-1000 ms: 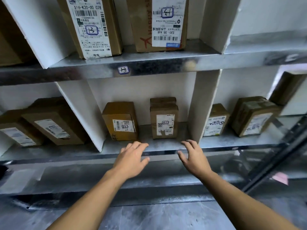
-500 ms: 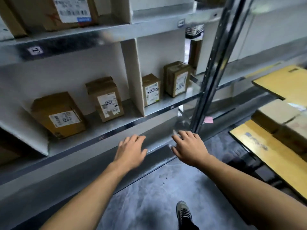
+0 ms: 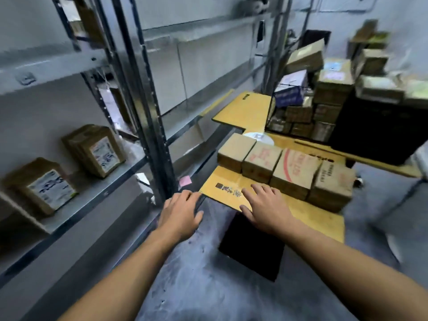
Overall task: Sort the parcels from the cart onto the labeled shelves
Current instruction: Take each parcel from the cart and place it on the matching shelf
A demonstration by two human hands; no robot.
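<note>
My left hand (image 3: 179,212) and my right hand (image 3: 266,206) are stretched out in front of me, both empty with fingers spread. Just beyond my right hand a row of brown cardboard parcels (image 3: 284,172) stands on a yellow cardboard sheet (image 3: 305,216) over the cart. A wire basket (image 3: 301,112) packed with more parcels sits further back on the right. On the left, the metal shelf (image 3: 92,188) holds two labeled parcels, one nearer (image 3: 42,186) and one farther (image 3: 97,150).
A dark steel upright (image 3: 148,117) of the rack stands between the shelf and the cart. A black square object (image 3: 252,246) lies below the cart's near edge. A pink note (image 3: 185,181) lies on the grey floor. Stacked boxes (image 3: 370,72) fill the far right.
The view has swung right, from facing the shelves to the cart with its parcels. Both hands stayed empty and moved along, now reaching toward the cart.
</note>
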